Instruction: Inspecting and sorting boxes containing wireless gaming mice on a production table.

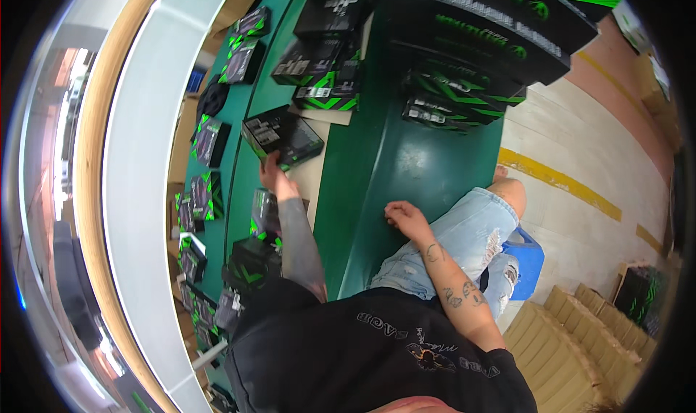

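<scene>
My left hand (272,175) grips the near edge of a flat black box (284,136) with pale print on its upper face. That box is tilted a little above the green table (348,188), and some of my fingers are hidden by it. Just behind it are stacked black-and-green boxes (325,76). Over the table's edge, close to my thigh, my right hand (407,221) is loosely curled, with nothing seen in it. It is apart from every box.
Large black cartons (478,29) are piled at the far right of the table, above smaller boxes (453,108). More black-and-green boxes (206,195) line the left side. A blue plastic stool (528,264) stands by my leg. Brown cardboard (554,348) is stacked at the lower right.
</scene>
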Available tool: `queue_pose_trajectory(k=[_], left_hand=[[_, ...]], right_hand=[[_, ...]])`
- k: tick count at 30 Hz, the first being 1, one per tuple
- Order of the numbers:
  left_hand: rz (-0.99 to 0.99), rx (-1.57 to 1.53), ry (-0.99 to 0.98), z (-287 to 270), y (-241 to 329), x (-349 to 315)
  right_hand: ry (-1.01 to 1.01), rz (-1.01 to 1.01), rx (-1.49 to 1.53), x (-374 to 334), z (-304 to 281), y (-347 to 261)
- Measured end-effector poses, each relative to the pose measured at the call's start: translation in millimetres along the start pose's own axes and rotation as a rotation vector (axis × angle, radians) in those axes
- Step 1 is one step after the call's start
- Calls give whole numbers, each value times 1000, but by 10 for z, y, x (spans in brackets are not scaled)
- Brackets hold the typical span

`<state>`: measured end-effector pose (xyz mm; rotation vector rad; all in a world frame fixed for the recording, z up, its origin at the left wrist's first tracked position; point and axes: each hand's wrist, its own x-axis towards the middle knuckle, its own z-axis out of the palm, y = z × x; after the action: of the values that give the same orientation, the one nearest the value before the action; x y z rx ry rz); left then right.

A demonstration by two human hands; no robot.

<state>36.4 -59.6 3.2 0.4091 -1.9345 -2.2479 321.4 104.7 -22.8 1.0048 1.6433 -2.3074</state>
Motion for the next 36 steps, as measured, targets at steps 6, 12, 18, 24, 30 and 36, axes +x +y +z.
queue_pose_trajectory(k=[6, 12, 18, 24, 30, 36], left_hand=[[-193, -333, -300, -491, 774, -1342], [348, 48, -1247, -176, 876, -1888], [493, 550, -1530, 630, 928, -2092], [476, 646, -1414, 1114, 749, -2454], [560, 558, -1481, 1093, 388, -2329], [-389, -957, -1983, 1236, 129, -1601]], right_hand=[[-241, 35, 354, -388, -52, -589], [-530, -50, 1218, -625, -457, -832], [-94, -159, 812, -835, -927, -806], [169, -238, 825, -685, -1125, -634], [337, -292, 612, -531, -1112, -616], [98, -461, 716, -592, -968, -722]])
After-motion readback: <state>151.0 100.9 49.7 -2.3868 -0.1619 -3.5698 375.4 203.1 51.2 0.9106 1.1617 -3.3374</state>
